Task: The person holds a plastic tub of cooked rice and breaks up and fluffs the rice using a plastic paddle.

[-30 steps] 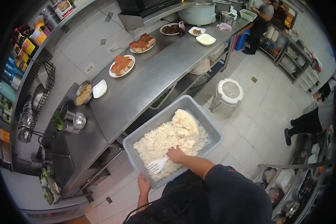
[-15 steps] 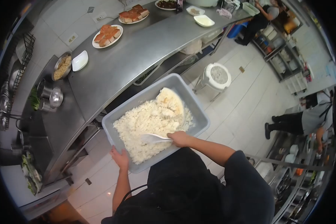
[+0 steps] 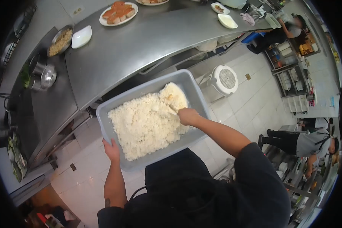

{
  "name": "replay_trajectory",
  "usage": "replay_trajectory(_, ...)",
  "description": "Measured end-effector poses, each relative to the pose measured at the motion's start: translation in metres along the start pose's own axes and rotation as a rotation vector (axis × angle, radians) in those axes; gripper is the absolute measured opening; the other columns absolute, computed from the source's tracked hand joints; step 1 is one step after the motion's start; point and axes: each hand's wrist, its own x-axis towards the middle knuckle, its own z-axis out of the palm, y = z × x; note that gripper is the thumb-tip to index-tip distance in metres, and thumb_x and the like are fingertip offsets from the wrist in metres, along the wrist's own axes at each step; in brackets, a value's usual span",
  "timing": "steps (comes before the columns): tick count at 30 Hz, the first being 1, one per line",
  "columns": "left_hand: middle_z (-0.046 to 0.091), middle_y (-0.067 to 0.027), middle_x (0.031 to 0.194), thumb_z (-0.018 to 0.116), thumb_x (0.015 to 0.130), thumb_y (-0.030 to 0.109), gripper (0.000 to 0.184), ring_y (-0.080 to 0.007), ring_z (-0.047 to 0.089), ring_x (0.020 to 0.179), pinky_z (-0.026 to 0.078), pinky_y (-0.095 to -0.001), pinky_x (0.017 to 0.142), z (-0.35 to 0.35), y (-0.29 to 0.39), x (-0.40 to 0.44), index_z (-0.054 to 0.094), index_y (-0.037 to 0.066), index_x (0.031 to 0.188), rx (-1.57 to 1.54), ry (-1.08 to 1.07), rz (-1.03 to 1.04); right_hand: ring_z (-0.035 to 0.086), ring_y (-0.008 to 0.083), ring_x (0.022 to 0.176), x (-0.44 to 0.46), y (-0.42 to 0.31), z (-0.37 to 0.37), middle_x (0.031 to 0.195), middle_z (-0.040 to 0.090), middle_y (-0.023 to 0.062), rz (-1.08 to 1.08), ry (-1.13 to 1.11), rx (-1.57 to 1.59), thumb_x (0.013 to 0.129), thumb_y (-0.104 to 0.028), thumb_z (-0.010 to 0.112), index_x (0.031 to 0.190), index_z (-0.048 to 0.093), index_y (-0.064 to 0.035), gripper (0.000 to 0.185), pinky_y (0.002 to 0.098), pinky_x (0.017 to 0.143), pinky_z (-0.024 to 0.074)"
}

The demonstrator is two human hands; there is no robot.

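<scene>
A grey rectangular tub [image 3: 108, 142] holds a broad spread of white rice [image 3: 140, 125], with a rounded packed lump [image 3: 174, 95] at its far right end. My left hand [image 3: 112, 149] is at the tub's near left corner, its thumb and fingers on the wall. Over the rice on the right, my right hand [image 3: 189, 116] is closed on the white paddle's handle. The paddle [image 3: 171, 110] points left toward the edge of the lump; most of its blade is blurred or hidden in the rice.
Beyond the tub runs a steel counter [image 3: 140, 45] with a plate of meat pieces [image 3: 119, 14], white dishes [image 3: 81, 37] and a bowl of brown food [image 3: 60, 41]. A white-topped stool [image 3: 225, 80] stands right. Two people [image 3: 306, 144] [image 3: 279, 36] are farther off, right.
The paddle and my right hand have moved up and right across the rice, toward the lump. My left hand stays at the tub's corner. The view has shifted and turned.
</scene>
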Motion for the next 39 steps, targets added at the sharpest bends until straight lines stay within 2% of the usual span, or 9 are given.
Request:
replay_trajectory(5,0.063,-0.0281,0.118,0.06,0.094,0.024,0.05,-0.0463,0.061,0.109,0.048,-0.0488,0.091,-0.003,-0.003,-0.005,0.042,0.002,0.136,0.031,0.016,-0.012,0.069,0.0366,0.098,0.018,-0.011,0.063,0.104,0.07,0.0233,0.146,0.11,0.209,0.084,-0.008,0.055,0.107,0.068,-0.0022,0.027,0.0465,0.082,0.0547)
replay_trajectory(9,0.064,-0.0281,0.115,0.059,0.094,0.025,0.05,-0.0461,0.061,0.107,0.048,-0.0503,0.09,-0.004,0.005,0.0,0.042,0.003,0.135,0.039,0.016,-0.043,0.067,0.0434,0.095,-0.001,-0.011,0.171,0.097,0.069,0.0263,0.145,0.298,0.443,0.094,-0.02,0.052,0.13,0.051,-0.0048,0.039,0.0508,0.081,0.053)
replay_trajectory(12,0.064,-0.028,0.113,0.06,0.094,0.026,0.05,-0.0462,0.062,0.104,0.049,-0.0512,0.089,-0.005,-0.006,-0.004,0.042,0.003,0.135,0.067,-0.001,-0.061,0.068,0.0409,0.087,-0.055,-0.006,0.115,0.09,0.069,0.0219,0.097,0.172,0.288,0.096,-0.027,0.052,0.128,0.052,-0.0084,0.037,0.0533,0.074,0.0527)
replay_trajectory(16,0.065,-0.0282,0.112,0.061,0.093,0.025,0.05,-0.047,0.062,0.103,0.049,-0.0515,0.088,-0.005,0.003,-0.003,0.044,0.003,0.134,0.097,-0.019,-0.102,0.071,0.0338,0.086,-0.098,0.01,-0.019,0.091,0.071,0.0177,-0.021,0.217,-0.115,0.091,-0.018,0.055,0.108,0.068,-0.007,0.024,0.0489,0.071,0.0558)
replay_trajectory(19,0.065,-0.0288,0.113,0.061,0.093,0.025,0.049,-0.0474,0.062,0.103,0.049,-0.0513,0.088,-0.002,-0.004,-0.005,0.044,0.003,0.133,0.078,0.055,-0.008,0.071,0.0326,0.09,-0.045,0.011,-0.023,0.097,0.072,0.0168,-0.065,0.101,-0.292,0.09,-0.013,0.054,0.096,0.073,-0.0043,0.022,0.0449,0.075,0.0571)
replay_trajectory(25,0.064,-0.029,0.114,0.061,0.093,0.024,0.047,-0.0474,0.061,0.106,0.048,-0.0508,0.089,-0.001,0.003,-0.003,0.045,0.003,0.131,0.046,0.026,-0.042,0.07,0.0327,0.098,0.034,-0.056,0.039,0.104,0.072,0.0173,0.039,0.051,-0.145,0.09,-0.012,0.055,0.108,0.073,-0.0018,0.027,0.0436,0.079,0.0575)
replay_trajectory(31,0.065,-0.0283,0.113,0.06,0.093,0.022,0.045,-0.0466,0.062,0.104,0.049,-0.0511,0.087,0.0,0.0,-0.004,0.044,0.003,0.131,0.032,0.014,-0.047,0.068,0.0365,0.094,-0.036,0.003,0.1,0.099,0.068,0.0197,0.087,0.325,0.175,0.09,-0.013,0.055,0.117,0.064,-0.0065,0.029,0.0496,0.078,0.0557)
replay_trajectory(34,0.065,-0.0279,0.112,0.06,0.093,0.021,0.045,-0.0464,0.063,0.103,0.049,-0.0506,0.086,-0.001,-0.01,-0.004,0.044,0.003,0.13,0.078,0.013,-0.042,0.068,0.0364,0.095,-0.047,0.011,0.049,0.099,0.068,0.0185,0.002,0.039,0.029,0.088,-0.016,0.058,0.119,0.062,-0.0076,0.032,0.0498,0.079,0.0553)
replay_trajectory(39,0.066,-0.0277,0.111,0.06,0.093,0.021,0.045,-0.0465,0.063,0.103,0.049,-0.05,0.086,-0.005,0.01,-0.007,0.044,0.002,0.131,0.087,-0.01,-0.084,0.071,0.0349,0.092,-0.021,-0.001,-0.074,0.097,0.072,0.0194,-0.013,0.087,0.03,0.079,-0.013,0.062,0.092,0.072,-0.0006,0.02,0.0441,0.079,0.0564)
